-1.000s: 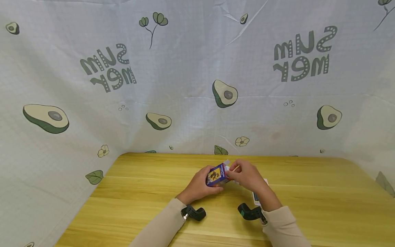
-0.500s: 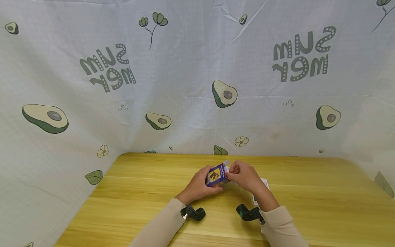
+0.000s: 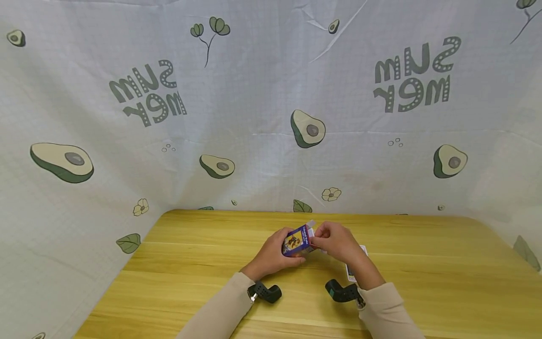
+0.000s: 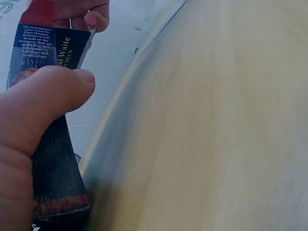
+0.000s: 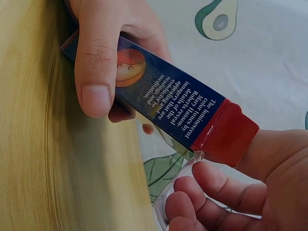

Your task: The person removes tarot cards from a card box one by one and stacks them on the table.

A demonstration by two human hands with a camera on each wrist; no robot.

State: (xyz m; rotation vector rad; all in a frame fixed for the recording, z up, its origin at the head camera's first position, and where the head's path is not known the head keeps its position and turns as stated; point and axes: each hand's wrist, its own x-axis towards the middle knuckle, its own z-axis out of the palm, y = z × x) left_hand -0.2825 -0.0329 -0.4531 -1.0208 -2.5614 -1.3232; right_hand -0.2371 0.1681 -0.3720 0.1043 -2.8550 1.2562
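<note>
My left hand (image 3: 275, 254) grips a dark blue tarot card box (image 3: 296, 240), its thumb (image 4: 62, 89) lying along the narrow printed side. The box is tilted, its open end towards my right hand (image 3: 336, 241). A red end flap (image 5: 230, 132) sticks out there, and a white flap (image 3: 311, 223) stands at the far corner. With curled fingers (image 5: 211, 180), my right hand pinches a pale glossy flap (image 5: 185, 175) at the opening; its thumb is hidden in the right wrist view. The inside of the box cannot be made out.
A white-bordered card or stack of cards (image 3: 350, 274) lies on the wooden table (image 3: 190, 263), partly hidden beneath my right forearm. A pale curtain (image 3: 254, 94) with avocado prints hangs behind the table. Each wrist bears a black camera mount (image 3: 267, 293).
The right hand shifts very slightly at the open end of the box. The left hand and the box stay almost still.
</note>
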